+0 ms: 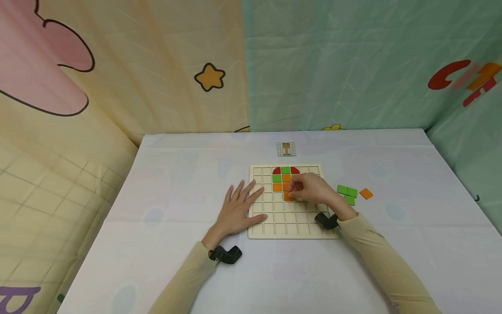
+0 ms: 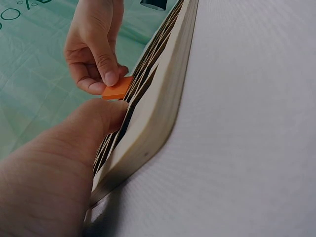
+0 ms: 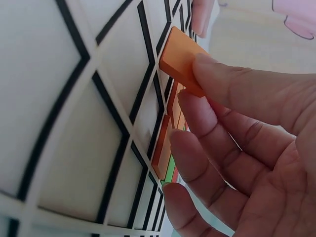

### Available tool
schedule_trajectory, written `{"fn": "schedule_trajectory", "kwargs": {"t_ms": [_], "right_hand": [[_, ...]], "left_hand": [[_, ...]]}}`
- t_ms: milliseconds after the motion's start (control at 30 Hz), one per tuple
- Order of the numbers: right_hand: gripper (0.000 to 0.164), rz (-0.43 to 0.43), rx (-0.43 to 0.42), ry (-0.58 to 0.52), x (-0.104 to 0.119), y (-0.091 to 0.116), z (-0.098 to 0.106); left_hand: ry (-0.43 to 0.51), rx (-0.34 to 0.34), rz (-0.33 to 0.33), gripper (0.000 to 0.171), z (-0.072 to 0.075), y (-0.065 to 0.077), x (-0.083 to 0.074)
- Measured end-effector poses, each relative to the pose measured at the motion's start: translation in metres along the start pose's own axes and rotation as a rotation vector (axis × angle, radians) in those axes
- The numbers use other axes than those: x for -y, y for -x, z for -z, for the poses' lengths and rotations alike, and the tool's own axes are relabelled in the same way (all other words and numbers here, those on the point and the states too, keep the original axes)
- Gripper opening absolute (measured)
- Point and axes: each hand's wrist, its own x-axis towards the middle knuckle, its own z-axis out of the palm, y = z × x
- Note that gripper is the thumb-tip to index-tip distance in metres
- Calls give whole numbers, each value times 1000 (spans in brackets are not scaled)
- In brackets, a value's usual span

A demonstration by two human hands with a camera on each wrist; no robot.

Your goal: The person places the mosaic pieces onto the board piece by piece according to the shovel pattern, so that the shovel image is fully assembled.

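Observation:
My right hand (image 1: 311,188) pinches an orange square tile (image 3: 181,57) between thumb and fingers. One edge of that tile meets the wooden grid board (image 1: 274,229), the rest tilted up. My left hand (image 1: 236,211) lies spread over the board's left edge, fingers straight, thumb (image 2: 111,114) on the grid. In the board's upper middle, red rounded pieces (image 1: 276,170) flank a green tile (image 1: 285,170) in the top row. Below are another green tile (image 1: 276,178) and several orange tiles (image 1: 277,187). My right hand partly hides this pattern in the head view.
Right of the board lie several loose green tiles (image 1: 347,191) and one orange tile (image 1: 366,193). A small picture card (image 1: 286,149) with a grid lies behind the board. A white cloth covers the table (image 1: 188,183); printed curtains (image 1: 176,43) hang behind it.

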Motion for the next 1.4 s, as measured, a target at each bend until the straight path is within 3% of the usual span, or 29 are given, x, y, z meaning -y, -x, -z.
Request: {"fn": "schedule_trajectory", "kwargs": {"t_ms": [767, 1167, 1400], "right_hand": [[6, -42, -76, 61, 1, 4, 4], [8, -78, -156, 81, -21, 43, 27], [6, -120, -107, 103, -29, 70, 41]], "left_hand": [[-5, 7, 4, 76, 0, -1, 0], [-6, 12, 8, 77, 0, -1, 1], [-10, 20, 10, 78, -1, -1, 2]]}}
